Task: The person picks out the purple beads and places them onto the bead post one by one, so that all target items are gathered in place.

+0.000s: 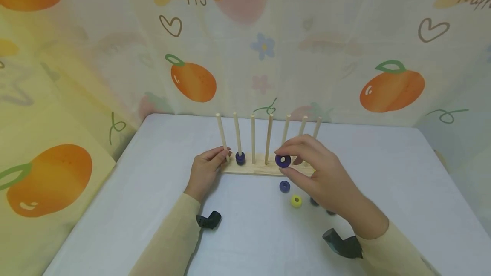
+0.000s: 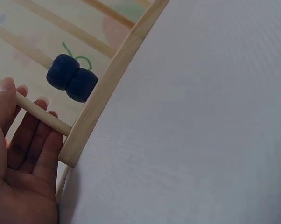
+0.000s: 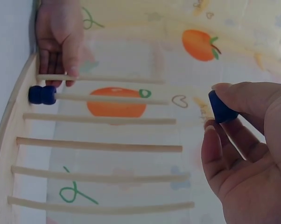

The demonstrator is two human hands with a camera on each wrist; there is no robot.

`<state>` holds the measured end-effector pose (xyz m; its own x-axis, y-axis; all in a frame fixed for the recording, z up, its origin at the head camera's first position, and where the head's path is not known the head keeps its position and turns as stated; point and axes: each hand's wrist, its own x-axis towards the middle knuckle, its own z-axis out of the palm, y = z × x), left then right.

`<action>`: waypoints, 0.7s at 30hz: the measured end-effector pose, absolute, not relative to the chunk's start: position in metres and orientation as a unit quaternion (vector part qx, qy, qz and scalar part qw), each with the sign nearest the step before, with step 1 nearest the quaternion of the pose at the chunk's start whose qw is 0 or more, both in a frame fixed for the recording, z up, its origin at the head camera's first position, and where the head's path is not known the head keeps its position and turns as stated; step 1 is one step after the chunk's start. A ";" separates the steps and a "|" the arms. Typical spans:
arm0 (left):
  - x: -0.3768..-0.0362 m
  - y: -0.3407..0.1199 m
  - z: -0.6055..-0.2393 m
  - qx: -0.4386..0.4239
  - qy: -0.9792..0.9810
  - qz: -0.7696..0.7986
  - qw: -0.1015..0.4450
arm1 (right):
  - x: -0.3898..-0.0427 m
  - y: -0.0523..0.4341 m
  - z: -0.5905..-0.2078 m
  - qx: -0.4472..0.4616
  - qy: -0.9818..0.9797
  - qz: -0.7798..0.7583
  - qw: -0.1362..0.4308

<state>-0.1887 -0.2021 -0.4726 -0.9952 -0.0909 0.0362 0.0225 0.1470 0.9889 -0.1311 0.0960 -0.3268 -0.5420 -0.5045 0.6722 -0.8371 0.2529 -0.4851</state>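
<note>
Now the right hand (image 1: pixel 324 173) pinches a blue bead (image 3: pixel 221 108).

from where i stand, this is a fabric-screened place, home or studio i cannot tell: orange-printed fabric (image 1: pixel 314 63) fills the upper frame, behind a white table (image 1: pixel 245 237) at lower middle.

Rack (image 1: pixel 245 169) pale wood. Bead pair (image 1: pixel 240 158) at left, raised bead (image 3: pixel 223 108) at right: dark blue. Nearer, yellow bead (image 1: pixel 296 201). Tabletop (image 1: pixel 134 191) white. Far backdrop (image 1: pixel 234 63) cream; orange fruits (image 1: pixel 193 82), brown hearts (image 1: pixel 170 26).
</note>
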 end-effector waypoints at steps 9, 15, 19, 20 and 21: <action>-0.184 -0.201 -0.463 0.014 -0.753 -0.657 0.042 | -0.142 0.082 -0.320 0.438 -0.775 0.413 0.191; -0.185 -0.202 -0.466 0.011 -0.750 -0.660 0.043 | -0.150 0.072 -0.315 0.432 -0.782 0.409 0.188; -0.185 -0.202 -0.466 0.008 -0.750 -0.660 0.043 | -0.158 0.065 -0.311 0.433 -0.781 0.406 0.193; -0.185 -0.203 -0.466 0.007 -0.749 -0.661 0.043 | -0.160 0.063 -0.310 0.434 -0.779 0.407 0.195; -0.185 -0.203 -0.467 0.007 -0.749 -0.661 0.043 | -0.162 0.061 -0.310 0.436 -0.777 0.409 0.197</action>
<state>-0.1854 -0.2026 -0.4667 -0.9963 -0.0663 0.0552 0.0464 0.1269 0.9908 -0.1620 0.0610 -0.3095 -0.5421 -0.5160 0.6632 -0.8388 0.2848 -0.4641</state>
